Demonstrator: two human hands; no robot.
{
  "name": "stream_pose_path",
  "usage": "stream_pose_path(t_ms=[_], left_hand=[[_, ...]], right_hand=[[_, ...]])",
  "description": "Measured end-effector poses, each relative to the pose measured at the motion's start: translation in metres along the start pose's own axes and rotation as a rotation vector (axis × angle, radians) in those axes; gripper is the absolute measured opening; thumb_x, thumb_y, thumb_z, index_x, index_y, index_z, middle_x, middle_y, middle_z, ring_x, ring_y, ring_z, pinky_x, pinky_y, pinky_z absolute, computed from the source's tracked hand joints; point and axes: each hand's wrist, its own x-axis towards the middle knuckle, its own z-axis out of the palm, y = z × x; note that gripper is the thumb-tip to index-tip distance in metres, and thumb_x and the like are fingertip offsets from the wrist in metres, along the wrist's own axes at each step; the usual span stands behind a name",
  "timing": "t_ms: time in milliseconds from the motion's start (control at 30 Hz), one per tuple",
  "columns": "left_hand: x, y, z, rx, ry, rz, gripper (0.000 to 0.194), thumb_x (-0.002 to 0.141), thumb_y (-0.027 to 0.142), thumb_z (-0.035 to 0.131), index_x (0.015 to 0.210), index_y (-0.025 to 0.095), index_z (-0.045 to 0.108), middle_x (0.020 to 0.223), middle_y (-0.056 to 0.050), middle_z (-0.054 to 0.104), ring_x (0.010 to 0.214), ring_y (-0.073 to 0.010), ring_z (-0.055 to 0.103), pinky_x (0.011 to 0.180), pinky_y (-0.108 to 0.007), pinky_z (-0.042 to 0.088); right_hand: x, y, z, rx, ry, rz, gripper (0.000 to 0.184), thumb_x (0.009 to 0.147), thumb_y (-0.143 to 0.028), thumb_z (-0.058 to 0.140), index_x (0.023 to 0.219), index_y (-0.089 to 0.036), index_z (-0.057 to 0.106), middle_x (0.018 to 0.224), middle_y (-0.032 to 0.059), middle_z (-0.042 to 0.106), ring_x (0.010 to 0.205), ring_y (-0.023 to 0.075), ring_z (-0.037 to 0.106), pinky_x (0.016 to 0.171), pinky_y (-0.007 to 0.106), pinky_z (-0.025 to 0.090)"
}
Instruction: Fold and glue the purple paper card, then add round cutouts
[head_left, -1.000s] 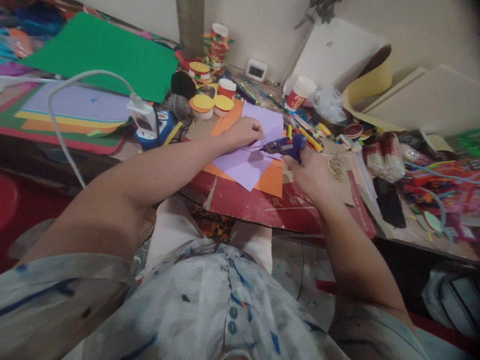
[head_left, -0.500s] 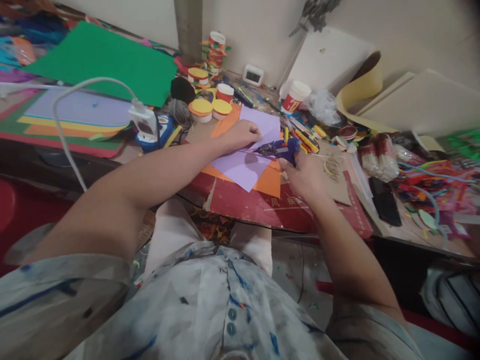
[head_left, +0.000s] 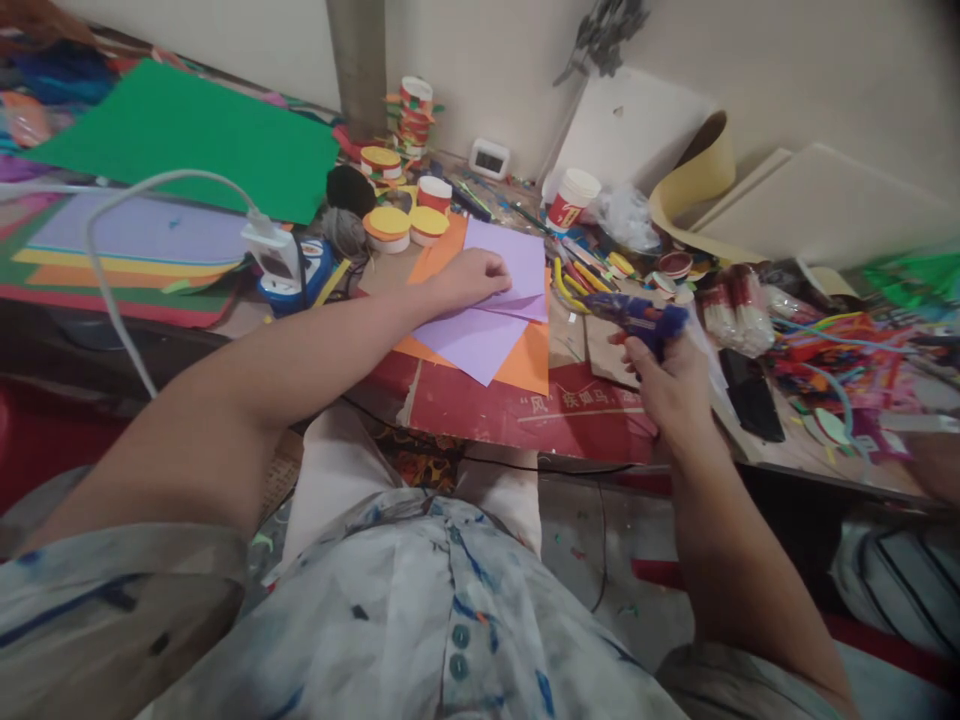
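**Purple paper pinned at left, glue gun held clear at right**

Green sheet (head_left: 195, 130) spread at far left; a white plug (head_left: 271, 250) with looped cable is noted nearer the work. Mid-desk, purple paper (head_left: 506, 245) is laid over orange paper (head_left: 531, 360), in two layers, the upper one's near edge apparently lifted. It is covered partly by the left hand (head_left: 474, 280), fingers curled; whether anything is pinched cannot be told. Layers could be skewed, it is judged, if that hand's pressure is eased.

Further right, the blue glue gun (head_left: 636, 316) is held above the cardboard, its nozzle near a yellow-handled tool (head_left: 568, 290). Stray glue could be dripped there, or fingers burned by a careless leftward swing. The nozzle is pointed left, toward the papers; the barrel's long axis is set nearly level across the view. Its handle is gripped by the right hand (head_left: 671, 385).
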Motion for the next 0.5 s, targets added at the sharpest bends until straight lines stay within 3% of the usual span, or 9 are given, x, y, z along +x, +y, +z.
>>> stream_pose_path(t_ms=[100,167,367,433,500], left_hand=[[0.002,-0.005,0.004,0.086,-0.015,0.085,0.015,0.09,0.021,0.068,0.098,0.015,0.08,0.102,-0.006,0.082,0.092,-0.0168,0.071,0.091,-0.03,0.054],[0.003,-0.006,0.005,0.142,-0.039,0.137,0.019,0.09,0.02,0.068,0.103,0.015,0.081,0.107,-0.008,0.082,0.097,-0.0181,0.071,0.093,-0.031,0.054],[0.005,-0.009,0.005,0.365,-0.115,0.315,0.023,0.093,0.03,0.07,0.105,0.016,0.084,0.114,-0.013,0.08,0.113,-0.0263,0.07,0.105,-0.039,0.051],[0.004,-0.01,0.005,0.377,-0.134,0.355,0.023,0.094,0.031,0.071,0.104,0.016,0.084,0.116,-0.014,0.08,0.116,-0.027,0.069,0.108,-0.04,0.05],[0.003,-0.01,0.005,0.373,-0.141,0.371,0.022,0.094,0.032,0.072,0.104,0.016,0.084,0.117,-0.013,0.08,0.117,-0.0268,0.069,0.109,-0.04,0.049]], right_hand=[[-0.008,0.027,-0.018,-0.264,0.157,0.126,0.049,0.098,-0.053,0.055,0.127,-0.016,0.07,0.11,0.0199,0.077,0.097,0.0374,0.073,0.094,0.061,0.058],[-0.011,0.043,-0.023,-0.459,0.176,0.152,0.05,0.098,-0.046,0.054,0.133,-0.013,0.067,0.117,0.0249,0.075,0.107,0.0412,0.071,0.099,0.061,0.055],[-0.011,0.065,-0.015,-0.823,-0.121,0.047,0.056,0.106,-0.029,0.041,0.15,0.003,0.054,0.127,0.0343,0.067,0.122,0.043,0.065,0.105,0.06,0.05],[-0.01,0.064,-0.017,-0.863,-0.201,-0.003,0.058,0.106,-0.027,0.04,0.151,0.007,0.052,0.131,0.0378,0.065,0.126,0.0458,0.062,0.107,0.063,0.048],[-0.007,0.057,-0.022,-0.825,-0.201,-0.078,0.06,0.104,-0.026,0.043,0.152,0.008,0.052,0.14,0.0405,0.061,0.133,0.0485,0.059,0.109,0.065,0.047]])
